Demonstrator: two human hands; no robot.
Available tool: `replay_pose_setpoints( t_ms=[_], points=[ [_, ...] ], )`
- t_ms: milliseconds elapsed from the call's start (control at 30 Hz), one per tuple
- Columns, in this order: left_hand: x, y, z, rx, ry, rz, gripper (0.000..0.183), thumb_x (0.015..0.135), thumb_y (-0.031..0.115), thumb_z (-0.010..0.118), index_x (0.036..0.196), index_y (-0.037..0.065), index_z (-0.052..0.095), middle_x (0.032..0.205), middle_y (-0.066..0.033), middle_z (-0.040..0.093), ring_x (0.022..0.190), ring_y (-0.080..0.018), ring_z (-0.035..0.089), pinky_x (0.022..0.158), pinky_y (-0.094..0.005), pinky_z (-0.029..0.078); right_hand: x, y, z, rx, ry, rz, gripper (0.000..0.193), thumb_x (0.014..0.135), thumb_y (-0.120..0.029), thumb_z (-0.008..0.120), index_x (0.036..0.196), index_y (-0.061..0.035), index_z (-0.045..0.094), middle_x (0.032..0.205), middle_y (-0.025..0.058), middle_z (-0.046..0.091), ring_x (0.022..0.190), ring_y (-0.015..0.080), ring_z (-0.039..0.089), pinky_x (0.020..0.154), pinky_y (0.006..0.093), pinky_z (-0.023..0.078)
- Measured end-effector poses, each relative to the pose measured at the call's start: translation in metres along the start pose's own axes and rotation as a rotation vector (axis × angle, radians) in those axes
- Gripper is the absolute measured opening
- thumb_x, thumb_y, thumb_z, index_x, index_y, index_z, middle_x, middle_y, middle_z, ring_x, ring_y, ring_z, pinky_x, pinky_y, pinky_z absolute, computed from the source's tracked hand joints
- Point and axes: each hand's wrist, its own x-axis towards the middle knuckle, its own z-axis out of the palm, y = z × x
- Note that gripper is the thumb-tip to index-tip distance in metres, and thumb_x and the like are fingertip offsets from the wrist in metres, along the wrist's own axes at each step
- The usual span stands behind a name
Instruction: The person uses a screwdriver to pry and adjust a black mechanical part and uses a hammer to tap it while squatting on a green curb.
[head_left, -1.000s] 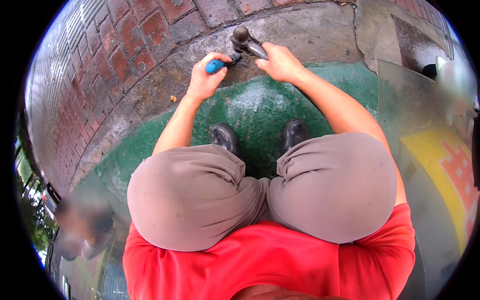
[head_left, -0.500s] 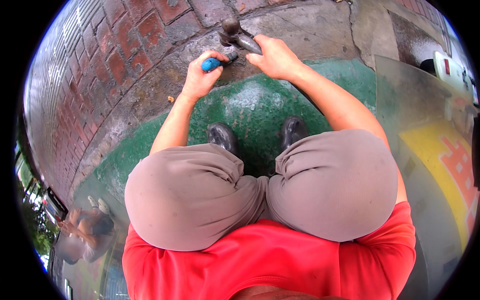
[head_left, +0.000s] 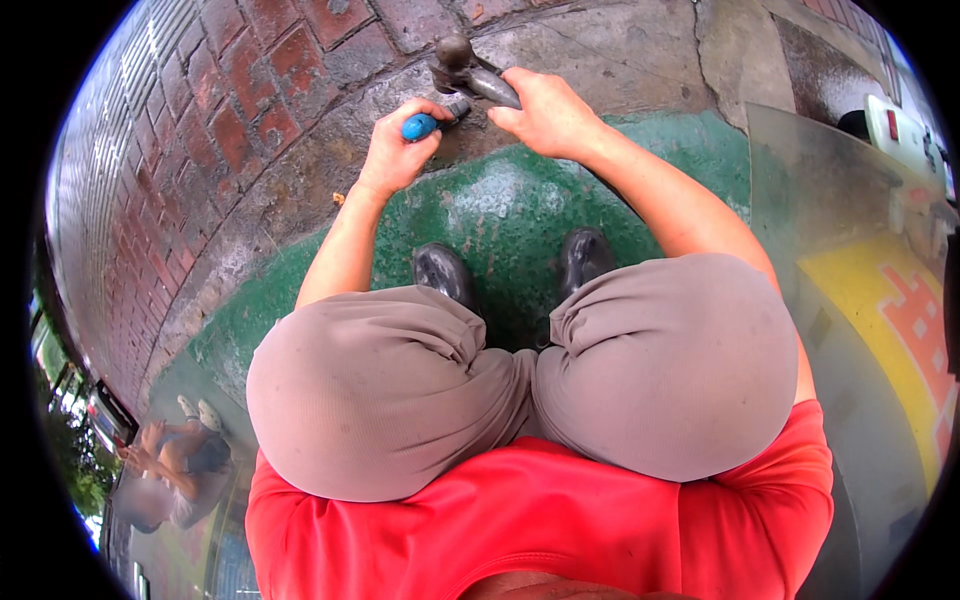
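Note:
My left hand (head_left: 393, 150) is closed round a short tool with a rounded blue grip (head_left: 419, 127). A dark end of that tool (head_left: 458, 108) sticks out to the right past my fingers. My right hand (head_left: 550, 112) grips a hammer (head_left: 492, 88) with a grey shaft and a dark metal head ending in a ball (head_left: 454, 51). The hammer's head is just above the blue-gripped tool, close to it; I cannot tell whether they touch. A thin dark length, seemingly the hammer's handle, shows beneath my right forearm. Both hands are over wet, dark concrete.
My boots (head_left: 443, 272) stand on a green painted strip (head_left: 500, 195) below my knees. Red bricks (head_left: 300, 65) pave the upper left. A clear panel (head_left: 800, 190) stands at the right, a white vehicle (head_left: 890, 140) beyond it. A person (head_left: 175, 460) sits at the lower left.
Hands and tools keep almost the same places and grips. The whole view has shifted very slightly; the hammer's head sits a touch further left.

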Motion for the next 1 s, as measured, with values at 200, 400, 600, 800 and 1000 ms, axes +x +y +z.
replay_pose_setpoints(
  t_ms=[200,400,600,800,1000],
  points=[
    [0.006,0.007,-0.006,0.024,-0.063,-0.058,0.02,0.079,0.0,0.063,0.099,0.001,0.06,0.102,-0.0095,0.069,0.1,-0.0194,0.064,0.093,-0.0333,0.048,-0.007,-0.015,-0.01,0.011,-0.008,-0.02,0.038,0.084,-0.029,0.068,0.105,0.0024,0.059,0.09,0.026,0.066,0.088,0.0424,0.065,0.076,0.0464,0.05],
    [0.007,0.004,-0.008,0.018,-0.056,-0.037,0.021,0.079,0.001,0.063,0.099,0.001,0.06,0.103,-0.0083,0.07,0.099,-0.0186,0.064,0.092,-0.0329,0.048,-0.007,-0.018,-0.015,0.006,0.039,-0.072,0.037,0.084,-0.028,0.068,0.104,0.0023,0.059,0.09,0.0261,0.066,0.088,0.0423,0.065,0.077,0.0466,0.051],
    [0.005,0.006,-0.008,0.037,-0.06,-0.048,0.021,0.078,0.002,0.063,0.099,0.001,0.06,0.103,-0.0083,0.07,0.099,-0.0189,0.064,0.092,-0.033,0.048,-0.009,-0.02,-0.017,0.022,0.028,-0.035,0.037,0.084,-0.028,0.067,0.104,0.0019,0.06,0.09,0.0266,0.067,0.09,0.0425,0.066,0.079,0.0487,0.052],
    [0.008,0.011,-0.008,0.039,-0.073,-0.062,0.022,0.077,0.002,0.062,0.099,0.001,0.061,0.101,-0.0081,0.07,0.098,-0.0189,0.064,0.092,-0.0328,0.048,-0.013,-0.024,-0.021,0.021,0.003,-0.024,0.038,0.084,-0.029,0.067,0.106,0.0018,0.06,0.091,0.0267,0.067,0.091,0.0428,0.065,0.08,0.0487,0.052],
    [0.008,0.011,-0.008,0.047,-0.083,-0.071,0.022,0.077,0.002,0.062,0.099,0.001,0.062,0.101,-0.008,0.069,0.098,-0.0189,0.064,0.091,-0.0328,0.048,-0.014,-0.029,-0.024,0.052,0.029,-0.068,0.039,0.084,-0.028,0.067,0.108,0.0017,0.06,0.092,0.0272,0.067,0.091,0.0431,0.065,0.08,0.0488,0.052]
  ],
)
